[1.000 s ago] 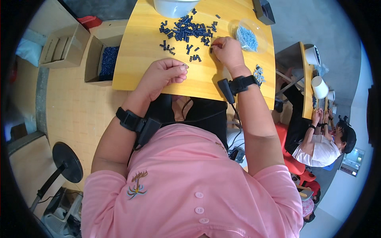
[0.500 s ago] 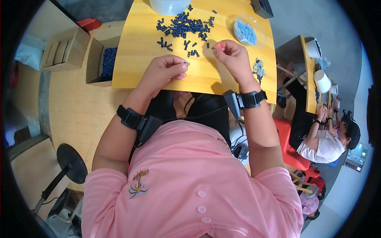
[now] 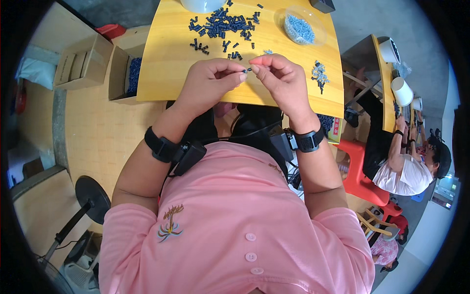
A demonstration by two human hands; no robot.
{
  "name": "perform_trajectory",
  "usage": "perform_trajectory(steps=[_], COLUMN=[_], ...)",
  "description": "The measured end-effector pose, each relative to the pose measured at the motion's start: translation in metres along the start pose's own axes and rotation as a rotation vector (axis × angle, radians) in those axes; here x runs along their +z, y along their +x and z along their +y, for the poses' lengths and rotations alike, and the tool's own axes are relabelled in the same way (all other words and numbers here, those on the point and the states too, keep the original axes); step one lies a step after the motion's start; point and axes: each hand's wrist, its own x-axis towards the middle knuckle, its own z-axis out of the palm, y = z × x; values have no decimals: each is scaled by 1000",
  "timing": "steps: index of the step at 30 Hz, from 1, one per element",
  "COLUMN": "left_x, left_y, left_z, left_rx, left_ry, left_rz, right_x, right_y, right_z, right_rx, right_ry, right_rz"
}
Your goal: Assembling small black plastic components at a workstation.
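My left hand (image 3: 210,83) pinches a small dark part (image 3: 244,71) between thumb and forefinger, over the near side of the yellow table (image 3: 169,73). Just beside it, my right hand (image 3: 283,81) grips another small dark piece (image 3: 249,69) in its fingertips. The two pieces meet or nearly meet; which one, I cannot tell. Beyond the hands lies a heap of short black tubular parts (image 3: 225,25), with several loose ones closer in. A few light-blue bits (image 3: 268,51) rest beyond my right fingers.
A clear bowl of light-blue small parts (image 3: 299,30) stands far right, with a small grey-blue pile (image 3: 320,74) nearer. A white tub (image 3: 203,4) sits at the back. Left of the table is a cardboard box (image 3: 117,73) of dark parts. Another person (image 3: 406,171) works at right.
Both hands have come together, the right moving left and the left moving right, bringing their small pieces close. The view has shifted slightly.
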Motion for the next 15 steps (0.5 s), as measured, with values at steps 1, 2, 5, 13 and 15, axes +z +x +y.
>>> perform_trajectory(steps=[1,2,5,13,15], left_x=[1,2,2,1,0], left_y=[-1,-1,-2,-2,-2], left_z=[1,1,4,5,4], left_rx=[2,3,-24,-25,-39], left_ry=[2,4,42,55,37], left_rz=[4,6,-16,-24,-21], right_x=[1,1,2,4,5], right_y=[-1,-2,-4,-5,-5], right_z=[-1,-3,-7,-14,-14], right_rx=[0,-11,-27,-10,-8], right_ry=[0,-2,-4,-6,-14], right_rz=[-1,8,22,43,47])
